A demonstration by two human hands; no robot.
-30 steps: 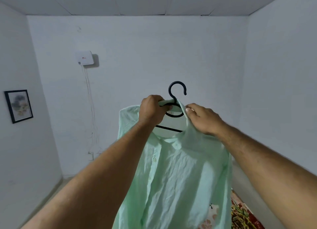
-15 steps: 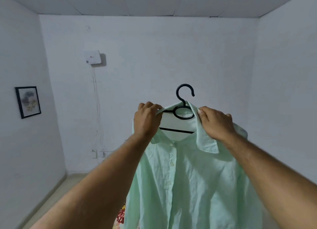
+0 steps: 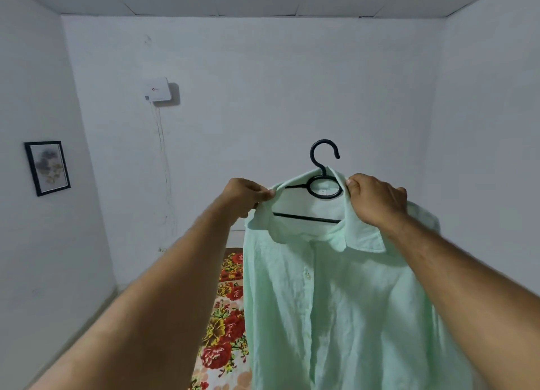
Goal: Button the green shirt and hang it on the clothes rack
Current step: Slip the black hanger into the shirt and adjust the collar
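Note:
The pale green shirt (image 3: pixel 336 302) hangs buttoned down its front on a black plastic hanger (image 3: pixel 323 167), held up at arm's length in the middle of the view. My left hand (image 3: pixel 245 198) pinches the left side of the collar. My right hand (image 3: pixel 377 202) grips the right side of the collar by the hanger's ring. The hanger's hook is free and points up, hooked on nothing. No clothes rack is in view.
A bed with a red floral cover (image 3: pixel 228 325) lies below and behind the shirt. White walls close in on three sides. A white box with a hanging cable (image 3: pixel 157 90) and a framed picture (image 3: pixel 47 167) are on the walls to the left.
The shirt on its hanger has swung round to face me squarely and shifted right. My hands moved apart along the collar, spreading it. The view panned, uncovering the floral bed.

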